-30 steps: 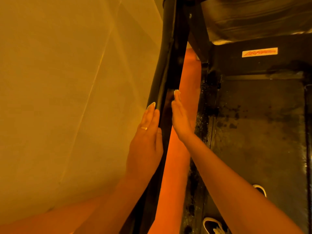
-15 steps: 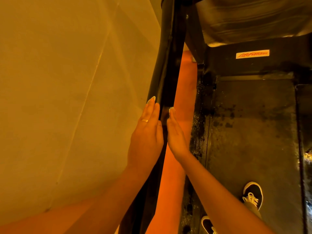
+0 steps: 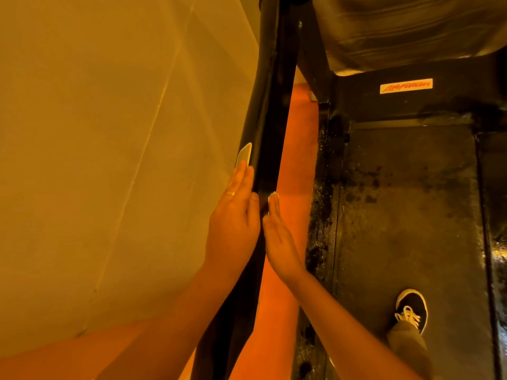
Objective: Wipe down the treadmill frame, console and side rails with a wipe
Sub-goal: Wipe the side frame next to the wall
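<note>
The treadmill's black side rail (image 3: pixel 270 105) runs from the top centre down toward me. My left hand (image 3: pixel 233 223), with a ring on one finger, lies flat against the rail's left side, fingers straight. On the rail's right side my right hand (image 3: pixel 279 242) presses flat, fingers straight too. The two palms face each other with the rail between them. No wipe shows in either hand; the palms are hidden. The underside of the console (image 3: pixel 397 31) is at the top right. The dark, stained belt (image 3: pixel 411 215) lies to the right.
A plain wall (image 3: pixel 109 160) stands close on the left of the rail. Orange floor (image 3: pixel 299 149) shows between the rail and the deck. My shoe (image 3: pixel 411 308) stands on the belt at lower right. A logo sticker (image 3: pixel 406 85) marks the motor cover.
Both hands have slid down the rail toward me, the right hand drawing level with the left. My shoe has come into fuller view on the belt.
</note>
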`<state>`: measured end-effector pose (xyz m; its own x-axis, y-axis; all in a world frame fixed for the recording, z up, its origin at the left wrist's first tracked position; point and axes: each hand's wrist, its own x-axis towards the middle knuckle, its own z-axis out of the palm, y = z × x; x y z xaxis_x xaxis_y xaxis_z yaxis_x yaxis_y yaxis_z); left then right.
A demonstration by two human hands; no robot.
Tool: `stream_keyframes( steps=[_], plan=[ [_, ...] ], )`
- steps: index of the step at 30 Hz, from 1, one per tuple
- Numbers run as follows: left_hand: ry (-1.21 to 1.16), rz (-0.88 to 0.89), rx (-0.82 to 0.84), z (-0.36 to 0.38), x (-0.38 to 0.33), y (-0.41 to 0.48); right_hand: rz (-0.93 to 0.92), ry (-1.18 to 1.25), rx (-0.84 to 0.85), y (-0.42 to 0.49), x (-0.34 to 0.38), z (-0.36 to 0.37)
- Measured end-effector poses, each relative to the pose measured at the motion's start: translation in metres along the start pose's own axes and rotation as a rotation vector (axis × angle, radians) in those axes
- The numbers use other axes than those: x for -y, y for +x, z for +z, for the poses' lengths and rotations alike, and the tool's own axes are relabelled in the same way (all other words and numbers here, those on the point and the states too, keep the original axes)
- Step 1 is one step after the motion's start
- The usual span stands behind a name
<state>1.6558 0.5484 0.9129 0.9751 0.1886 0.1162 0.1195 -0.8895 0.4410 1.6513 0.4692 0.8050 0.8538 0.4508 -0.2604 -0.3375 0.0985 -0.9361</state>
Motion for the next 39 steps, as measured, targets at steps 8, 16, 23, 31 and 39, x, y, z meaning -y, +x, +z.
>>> stream_keyframes(
  steps=[8,16,23,31,39],
  plan=[
    [0.115,-0.035,-0.004,-0.013,0.01,-0.1,0.002,-0.068,-0.047,0.005,0.005,-0.001],
    [0.125,-0.028,-0.026,-0.01,0.011,-0.098,0.028,-0.046,-0.005,-0.032,-0.011,0.01],
    [0.123,-0.027,-0.038,-0.01,0.009,-0.098,-0.008,-0.064,-0.067,-0.03,-0.012,0.017],
    [0.14,0.003,-0.064,-0.01,0.009,-0.097,0.021,-0.1,-0.057,-0.037,-0.012,0.02],
    [0.166,0.008,-0.081,-0.01,0.008,-0.097,0.003,-0.032,0.012,-0.091,-0.032,0.033]
  ],
)
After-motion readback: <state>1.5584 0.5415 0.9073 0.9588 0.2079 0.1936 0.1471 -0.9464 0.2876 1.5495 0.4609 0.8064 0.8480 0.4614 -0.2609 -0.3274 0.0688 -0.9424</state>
